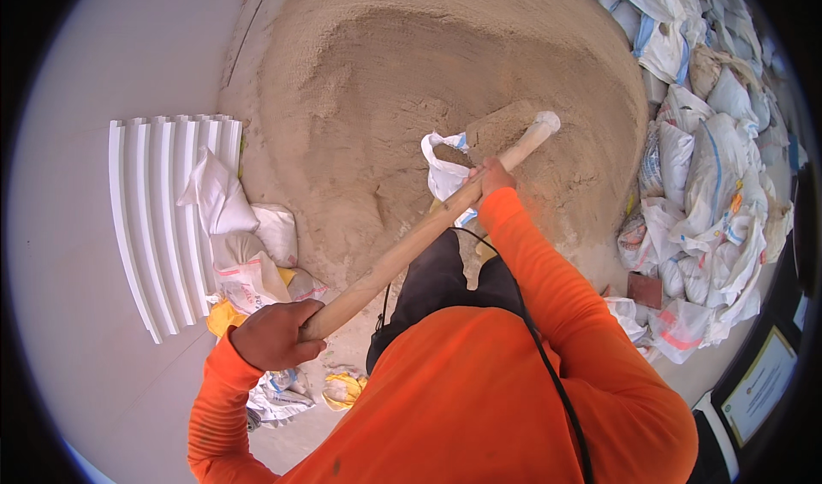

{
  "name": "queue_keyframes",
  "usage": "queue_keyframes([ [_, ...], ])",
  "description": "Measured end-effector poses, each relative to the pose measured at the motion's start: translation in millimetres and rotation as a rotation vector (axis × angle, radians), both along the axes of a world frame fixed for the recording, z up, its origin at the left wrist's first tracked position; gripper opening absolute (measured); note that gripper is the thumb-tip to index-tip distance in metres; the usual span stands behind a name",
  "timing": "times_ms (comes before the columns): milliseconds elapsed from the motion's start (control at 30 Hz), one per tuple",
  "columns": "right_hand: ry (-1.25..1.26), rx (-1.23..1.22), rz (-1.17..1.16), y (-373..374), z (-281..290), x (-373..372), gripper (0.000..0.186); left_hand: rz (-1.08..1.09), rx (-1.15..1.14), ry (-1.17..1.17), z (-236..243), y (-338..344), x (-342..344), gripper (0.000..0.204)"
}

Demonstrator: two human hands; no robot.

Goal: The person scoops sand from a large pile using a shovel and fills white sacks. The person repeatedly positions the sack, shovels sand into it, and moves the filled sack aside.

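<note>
A long wooden-handled tool, by its look a hoe (411, 246), slants from lower left to upper right in front of me. My left hand (278, 334) is closed around its near end, beside my left hip. Farther up the shaft, my right hand (492, 180) grips it too. The pale far end of the tool is over the sand heap (385, 82); I cannot make out its blade against the sand. Just left of my right hand stands an open white sack (445, 176) with sand showing in its mouth, partly hidden behind the shaft.
Filled white sacks (715, 176) are piled along the right, with a reddish-brown block (644, 290) at their foot. On the left, several small bags (224, 195) lie against white corrugated sheeting (167, 219). A yellow-and-white bag (344, 390) lies near my left side. A framed sheet (759, 386) is at lower right.
</note>
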State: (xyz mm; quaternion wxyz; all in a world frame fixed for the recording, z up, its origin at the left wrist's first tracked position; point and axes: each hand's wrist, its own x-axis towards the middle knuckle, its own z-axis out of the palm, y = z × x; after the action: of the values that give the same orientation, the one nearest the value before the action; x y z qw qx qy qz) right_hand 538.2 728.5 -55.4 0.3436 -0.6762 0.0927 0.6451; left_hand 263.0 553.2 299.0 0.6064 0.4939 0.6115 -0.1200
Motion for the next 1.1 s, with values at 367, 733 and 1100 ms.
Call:
queue_keyframes([
  [367,0.037,-0.183,0.085,-87,-146,-38,0.021,0.318,0.078,0.248,-346,-230,-80,0.053],
  [733,-0.173,0.016,-0.186,-7,-143,137,0.012,0.118,0.422,-0.121,-307,-32,19,0.056],
  [1100,0.185,-0.131,-0.256,-73,-179,369,0.017,0.491,-0.123,-0.563,-415,99,208,0.046],
])
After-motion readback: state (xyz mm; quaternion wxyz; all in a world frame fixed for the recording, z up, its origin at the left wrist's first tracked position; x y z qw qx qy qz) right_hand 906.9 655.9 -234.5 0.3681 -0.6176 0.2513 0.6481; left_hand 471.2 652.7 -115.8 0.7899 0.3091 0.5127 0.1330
